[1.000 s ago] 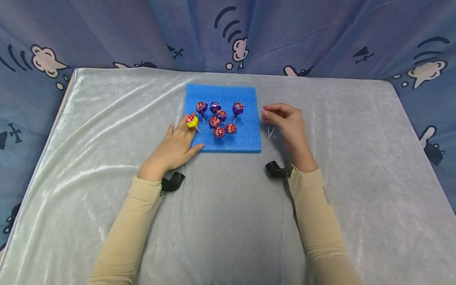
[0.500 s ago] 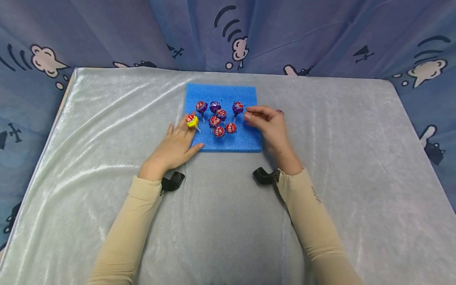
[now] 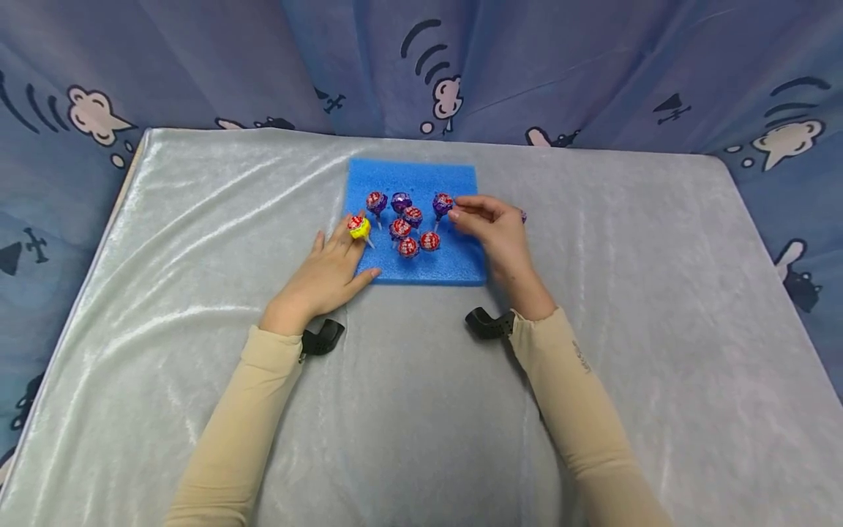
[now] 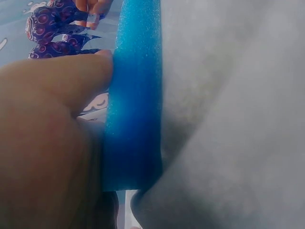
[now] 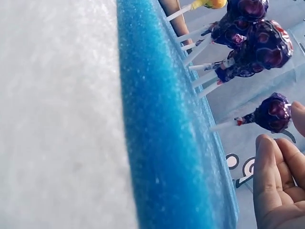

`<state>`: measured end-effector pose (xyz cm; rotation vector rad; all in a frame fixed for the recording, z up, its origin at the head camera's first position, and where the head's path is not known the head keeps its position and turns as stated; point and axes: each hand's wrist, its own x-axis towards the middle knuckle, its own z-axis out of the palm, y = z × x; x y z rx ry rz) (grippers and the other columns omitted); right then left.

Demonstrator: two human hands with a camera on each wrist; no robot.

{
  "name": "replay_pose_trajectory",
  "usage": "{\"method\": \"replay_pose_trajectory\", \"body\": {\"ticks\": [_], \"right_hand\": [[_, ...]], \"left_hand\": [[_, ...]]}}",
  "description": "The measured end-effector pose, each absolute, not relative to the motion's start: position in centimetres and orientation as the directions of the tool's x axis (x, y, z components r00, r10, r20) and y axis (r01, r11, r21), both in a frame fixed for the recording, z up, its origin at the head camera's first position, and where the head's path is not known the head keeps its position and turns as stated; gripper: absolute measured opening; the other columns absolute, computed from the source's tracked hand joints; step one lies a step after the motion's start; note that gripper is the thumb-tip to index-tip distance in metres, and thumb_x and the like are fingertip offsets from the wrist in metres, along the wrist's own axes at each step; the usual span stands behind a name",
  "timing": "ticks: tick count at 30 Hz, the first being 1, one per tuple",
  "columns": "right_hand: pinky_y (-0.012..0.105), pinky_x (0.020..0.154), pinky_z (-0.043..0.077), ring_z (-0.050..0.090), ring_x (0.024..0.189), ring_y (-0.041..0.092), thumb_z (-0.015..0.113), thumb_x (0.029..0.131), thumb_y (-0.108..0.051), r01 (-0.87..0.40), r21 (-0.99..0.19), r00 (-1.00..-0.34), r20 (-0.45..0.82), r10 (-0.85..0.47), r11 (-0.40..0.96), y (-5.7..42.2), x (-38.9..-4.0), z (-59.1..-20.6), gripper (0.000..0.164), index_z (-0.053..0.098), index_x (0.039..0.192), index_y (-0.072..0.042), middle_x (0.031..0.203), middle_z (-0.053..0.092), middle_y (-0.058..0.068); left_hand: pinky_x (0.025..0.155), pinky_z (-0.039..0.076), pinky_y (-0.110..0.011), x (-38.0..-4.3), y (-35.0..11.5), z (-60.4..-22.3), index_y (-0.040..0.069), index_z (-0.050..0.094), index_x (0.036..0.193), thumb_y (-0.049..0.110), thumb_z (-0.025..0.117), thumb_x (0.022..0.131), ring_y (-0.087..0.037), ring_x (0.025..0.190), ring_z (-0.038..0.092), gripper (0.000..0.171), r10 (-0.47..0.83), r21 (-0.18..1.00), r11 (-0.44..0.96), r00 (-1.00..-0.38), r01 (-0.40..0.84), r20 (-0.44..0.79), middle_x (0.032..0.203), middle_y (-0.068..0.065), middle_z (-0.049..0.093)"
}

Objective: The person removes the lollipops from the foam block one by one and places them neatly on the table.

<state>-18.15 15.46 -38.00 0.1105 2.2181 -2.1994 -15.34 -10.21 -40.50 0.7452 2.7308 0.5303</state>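
Observation:
Several wrapped lollipops stand by their sticks in a blue foam block (image 3: 454,267). My left hand (image 3: 319,282) lies flat on the block's left side, fingers spread, and a yellow lollipop (image 3: 358,228) overlaps them in the head view. In the left wrist view its thumb (image 4: 81,78) rests along the foam's edge. My right hand (image 3: 500,238) is over the block's right side, thumb and forefinger apart, tips right at the rightmost purple lollipop (image 3: 443,205). The right wrist view shows that lollipop (image 5: 274,113) still planted in the foam, close to the thumb (image 5: 299,117).
Behind the right hand, a bit of another lollipop (image 3: 523,217) shows beside the block. The table (image 3: 408,410) has a pale velvety cloth. A blue patterned curtain (image 3: 369,66) hangs along its far side.
My right hand has moved left, from beside the foam to the rightmost purple lollipop, uncovering part of a lollipop on the cloth. The left hand stays on the block.

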Motion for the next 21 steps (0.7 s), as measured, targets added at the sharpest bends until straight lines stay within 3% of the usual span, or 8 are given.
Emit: {"method": "replay_pose_trajectory", "body": {"ticks": [9,21], "right_hand": [[0.025,0.071,0.055,0.064,0.076,0.01,0.07,0.083,0.001,0.035,-0.999,-0.998,-0.033,0.056,0.039,14.5,-18.6,-38.4,0.031,0.062,0.11,0.013,0.084,0.066,-0.001],[0.025,0.072,0.055,0.065,0.076,0.011,0.069,0.083,0.002,0.037,-0.999,-0.998,-0.036,0.051,0.01,14.1,-18.4,-38.8,0.029,0.061,0.108,0.012,0.084,0.066,-0.002]], "left_hand": [[0.111,0.0,-0.056,-15.4,-10.2,-40.5,0.001,0.019,0.15,0.042,0.039,0.1,-0.027,0.143,-0.008,0.068,0.53,0.407,0.804,-0.833,0.435,-0.158,0.156,-0.017,0.0],[0.111,0.0,-0.056,-15.3,-10.3,-40.4,0.001,0.017,0.15,0.042,0.039,0.1,-0.027,0.143,-0.008,0.068,0.532,0.411,0.801,-0.833,0.436,-0.152,0.156,-0.018,-0.001]]}}
